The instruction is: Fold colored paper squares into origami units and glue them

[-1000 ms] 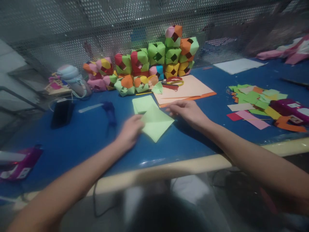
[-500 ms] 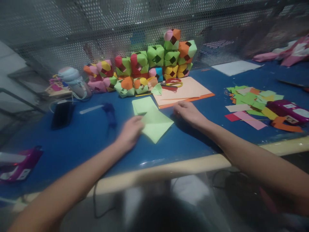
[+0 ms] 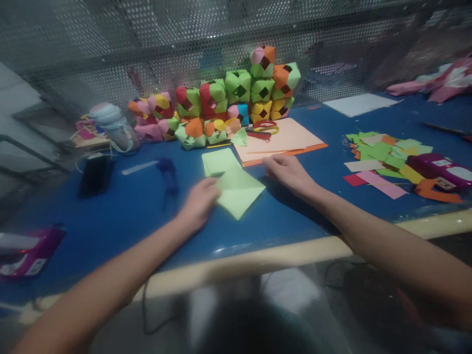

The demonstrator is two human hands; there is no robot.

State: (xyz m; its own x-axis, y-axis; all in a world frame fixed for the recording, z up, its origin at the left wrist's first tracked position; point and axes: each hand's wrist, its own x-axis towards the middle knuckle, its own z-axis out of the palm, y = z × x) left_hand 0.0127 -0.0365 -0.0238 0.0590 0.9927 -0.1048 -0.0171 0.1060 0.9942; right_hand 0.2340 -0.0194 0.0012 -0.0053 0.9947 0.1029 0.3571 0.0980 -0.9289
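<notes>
A light green square of paper (image 3: 241,194) with a crease across it lies turned like a diamond on the blue table. At its left corner, my left hand (image 3: 201,199) pinches it between thumb and fingers. Just behind, partly under it, is a small stack of light green squares (image 3: 220,160). My right hand (image 3: 285,169) rests with curled fingers to the right of the square, by the front edge of the peach paper sheets (image 3: 295,132); nothing shows in it. Scissors with red and yellow handles (image 3: 263,129) lie on those sheets.
Folded paper cubes (image 3: 238,88) in many colours are stacked along the perforated metal panel (image 3: 177,49). Paper scraps (image 3: 391,150) and a purple box (image 3: 440,169) sit at right. A dark phone (image 3: 96,176), a bottle (image 3: 114,125) and another purple box (image 3: 35,253) are at left.
Both hands stay almost in place. The right hand has shifted very slightly to the left; the green square lies as before.
</notes>
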